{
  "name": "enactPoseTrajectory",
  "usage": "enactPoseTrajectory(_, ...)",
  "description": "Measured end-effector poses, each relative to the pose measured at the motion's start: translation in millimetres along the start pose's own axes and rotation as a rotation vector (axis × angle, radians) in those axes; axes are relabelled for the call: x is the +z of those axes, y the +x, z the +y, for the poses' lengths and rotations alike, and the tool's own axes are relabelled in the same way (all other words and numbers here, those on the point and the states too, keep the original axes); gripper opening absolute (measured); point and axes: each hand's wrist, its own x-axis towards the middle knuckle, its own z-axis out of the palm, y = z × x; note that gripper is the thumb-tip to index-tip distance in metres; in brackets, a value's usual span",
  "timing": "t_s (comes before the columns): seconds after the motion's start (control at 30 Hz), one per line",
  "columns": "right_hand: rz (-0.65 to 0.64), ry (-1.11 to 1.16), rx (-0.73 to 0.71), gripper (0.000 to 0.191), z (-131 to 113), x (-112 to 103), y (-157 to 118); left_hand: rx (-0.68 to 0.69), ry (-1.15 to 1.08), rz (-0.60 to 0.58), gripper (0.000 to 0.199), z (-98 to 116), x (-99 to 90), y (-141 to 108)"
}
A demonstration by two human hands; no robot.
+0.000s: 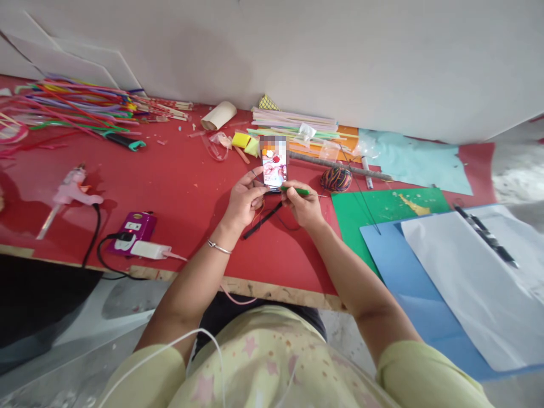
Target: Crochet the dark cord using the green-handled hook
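A phone with a lit screen (275,167) stands upright at the middle of the red table, just beyond my hands. My left hand (245,198) is at the phone's lower left, fingers bent and thumb by its bottom edge; a thin strand hangs below the fingers. My right hand (302,205) is closed on a green-handled tool (300,191) whose thin metal tip points right. Under and between the hands lies a black stick (262,221). To the right of my right hand is a ball of multicoloured yarn (336,179).
A pink glue gun (74,190) and a purple power adapter (135,231) with cables lie left. Pipe cleaners (80,105), a cardboard tube (218,116) and straws (293,120) are along the back. Right are a green sheet (382,207) and a blue folder (420,294) with papers.
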Motion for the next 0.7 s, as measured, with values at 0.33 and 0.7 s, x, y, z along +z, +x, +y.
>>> enactPoseTrajectory(0.33,-0.031,-0.167,-0.172,0.023,3,-4,0,0.033,-0.002,-0.004,0.057,2,-1.6,1)
enactPoseTrajectory(0.7,-0.126,-0.305,-0.268,0.018,-9,-17,5,-0.015,0.063,-0.005,0.056,7,-4.4,2)
